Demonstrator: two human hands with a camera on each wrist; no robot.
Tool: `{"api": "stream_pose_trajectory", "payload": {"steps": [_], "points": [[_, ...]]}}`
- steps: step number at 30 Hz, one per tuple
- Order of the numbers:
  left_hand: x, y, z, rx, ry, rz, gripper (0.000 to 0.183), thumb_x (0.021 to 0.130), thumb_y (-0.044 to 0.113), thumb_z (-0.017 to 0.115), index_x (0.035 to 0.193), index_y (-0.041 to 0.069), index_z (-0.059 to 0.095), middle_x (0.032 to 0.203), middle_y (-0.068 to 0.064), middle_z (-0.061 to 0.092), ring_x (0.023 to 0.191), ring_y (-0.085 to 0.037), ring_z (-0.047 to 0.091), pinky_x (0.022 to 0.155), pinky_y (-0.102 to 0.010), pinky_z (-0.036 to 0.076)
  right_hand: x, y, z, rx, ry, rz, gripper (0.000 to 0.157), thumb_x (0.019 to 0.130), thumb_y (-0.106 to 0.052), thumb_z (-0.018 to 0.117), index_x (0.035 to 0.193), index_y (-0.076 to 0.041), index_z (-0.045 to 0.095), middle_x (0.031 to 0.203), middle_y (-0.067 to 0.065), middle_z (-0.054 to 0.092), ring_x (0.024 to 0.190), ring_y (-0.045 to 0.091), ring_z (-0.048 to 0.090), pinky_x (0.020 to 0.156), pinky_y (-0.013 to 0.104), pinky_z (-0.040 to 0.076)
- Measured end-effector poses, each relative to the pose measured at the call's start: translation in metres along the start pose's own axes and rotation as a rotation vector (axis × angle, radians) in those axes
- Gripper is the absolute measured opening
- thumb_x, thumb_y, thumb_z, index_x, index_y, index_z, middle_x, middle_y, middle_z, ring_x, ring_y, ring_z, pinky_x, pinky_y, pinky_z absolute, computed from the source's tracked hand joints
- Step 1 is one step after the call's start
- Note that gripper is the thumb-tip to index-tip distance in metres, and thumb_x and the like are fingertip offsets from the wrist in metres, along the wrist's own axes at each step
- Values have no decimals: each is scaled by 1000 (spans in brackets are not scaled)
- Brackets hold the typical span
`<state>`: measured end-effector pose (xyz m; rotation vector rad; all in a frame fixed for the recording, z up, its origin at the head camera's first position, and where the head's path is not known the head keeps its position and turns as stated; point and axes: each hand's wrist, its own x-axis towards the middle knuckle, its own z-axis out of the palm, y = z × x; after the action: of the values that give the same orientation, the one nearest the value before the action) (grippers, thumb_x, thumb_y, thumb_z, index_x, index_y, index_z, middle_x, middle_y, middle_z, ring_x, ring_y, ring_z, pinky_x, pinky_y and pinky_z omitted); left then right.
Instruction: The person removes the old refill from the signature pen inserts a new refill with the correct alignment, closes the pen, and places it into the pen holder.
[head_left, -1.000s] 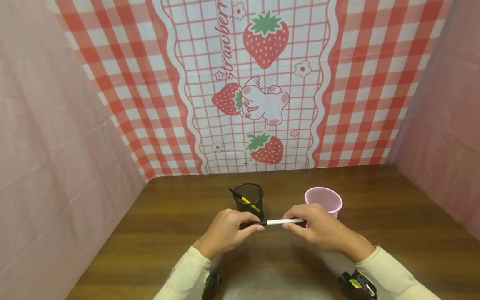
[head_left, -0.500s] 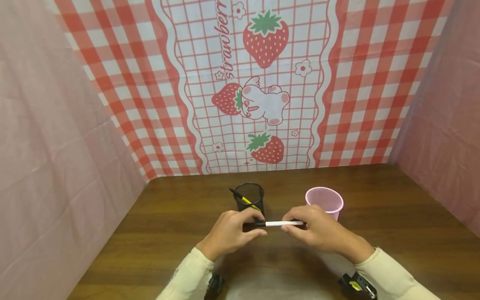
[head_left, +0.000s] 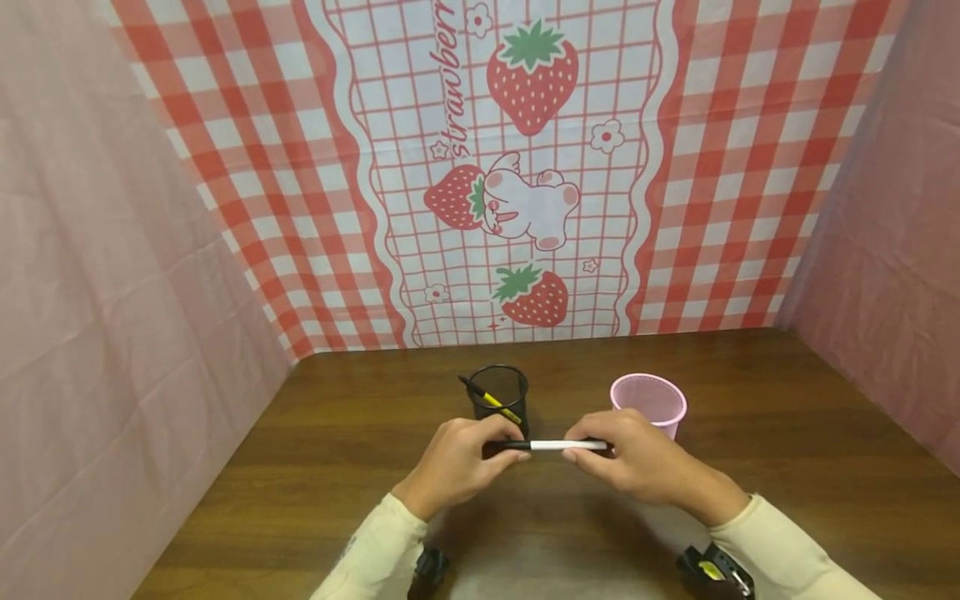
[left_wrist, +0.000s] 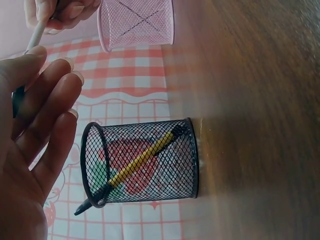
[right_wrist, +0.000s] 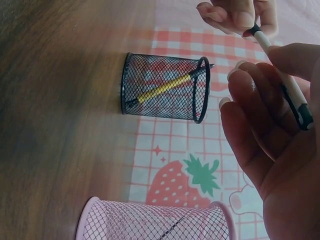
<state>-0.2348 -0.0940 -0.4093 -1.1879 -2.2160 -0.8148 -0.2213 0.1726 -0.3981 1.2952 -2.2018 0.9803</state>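
Note:
A pen with a white barrel [head_left: 551, 445] and black ends lies level between the two hands, above the table. My left hand [head_left: 457, 462] pinches its black left end [head_left: 510, 446] between thumb and fingers. Thumb and fingers of my right hand [head_left: 637, 458] hold the other end of the white barrel, where a black clip [right_wrist: 290, 102] shows in the right wrist view. Just behind the left hand stands a black mesh pen cup [left_wrist: 145, 192] with a yellow-and-black pen [left_wrist: 140, 162] leaning in it. A pink mesh cup [head_left: 648, 400] is behind the right hand, partly covered by it.
Both cups stand upright on a brown wooden table [head_left: 337, 433]. A red-and-white checked strawberry cloth [head_left: 480, 275] hangs behind the table, and pink cloth [head_left: 112, 333] closes off the sides. Dark camera mounts [head_left: 716, 571] sit under the sleeves.
The left fingers spread slightly around the pen's black end half a second ago and pinch it again now. More of that black end shows than one second ago. The right hand barely moves.

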Motion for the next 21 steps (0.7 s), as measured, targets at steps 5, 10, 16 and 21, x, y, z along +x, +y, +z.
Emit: {"api": "stream_pose_trajectory", "payload": {"steps": [5,10,16,21], "points": [[0,-2,1,-107,-5,-43,16,87,27,81,95,16,72,85,11,70,70,4,59,63,-17,50,0,1,0,7,1,-3,16,87,-7,77,92,-21,70,81,-17,61,69,-1,55,59,14,45],[0,-2,1,-224,-5,-84,15,87,25,80,95,14,73,84,9,71,69,1,61,60,-24,54,-1,2,-1,16,9,-16,18,88,-7,76,94,-22,70,82,-16,62,70,0,56,60,13,45],[-1,-1,1,-315,-16,-132,11,89,23,78,93,12,74,78,7,71,63,2,61,55,-23,54,0,3,-1,21,15,-32,17,88,-6,76,95,-20,71,84,-15,63,70,0,56,60,13,45],[-1,1,3,-369,-34,-139,11,92,20,75,92,9,74,76,-1,72,64,1,65,57,-22,56,-1,2,-1,16,6,-15,16,88,-7,76,93,-20,70,82,-16,62,68,0,56,59,13,45]]}}
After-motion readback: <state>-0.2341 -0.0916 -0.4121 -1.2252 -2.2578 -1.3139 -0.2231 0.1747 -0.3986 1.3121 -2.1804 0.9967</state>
